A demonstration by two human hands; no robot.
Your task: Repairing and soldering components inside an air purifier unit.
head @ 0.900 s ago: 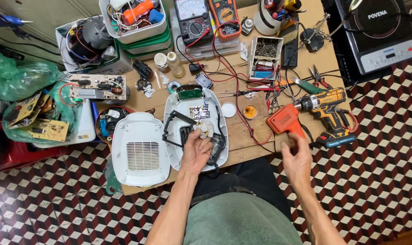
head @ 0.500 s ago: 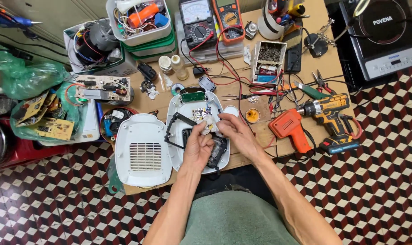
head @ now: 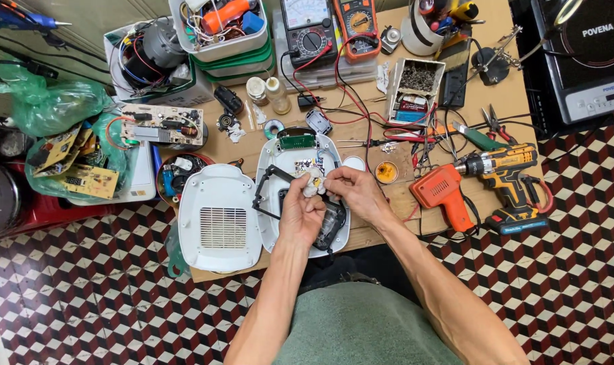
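Observation:
An opened white appliance shell [head: 277, 154] lies on the wooden bench, with a green circuit board, wires and a black frame inside. Its detached white cover [head: 219, 216], with a vent grille, lies to the left. My left hand [head: 300, 213] and my right hand [head: 353, 192] meet over the open shell. Both pinch a small whitish part [head: 314, 182] held between their fingertips just above the shell's middle. What the part is cannot be made out.
An orange soldering gun [head: 445, 192] and a yellow cordless drill [head: 503, 169] lie at the right. Multimeters [head: 310, 30], bins of parts, bottles, pliers and red leads crowd the back. Loose circuit boards [head: 158, 123] and green bags sit left. An induction cooker [head: 587, 51] stands far right.
My right hand has come in from beside the soldering gun to the open shell and has joined my left hand on the small whitish part. My left hand stayed over the shell.

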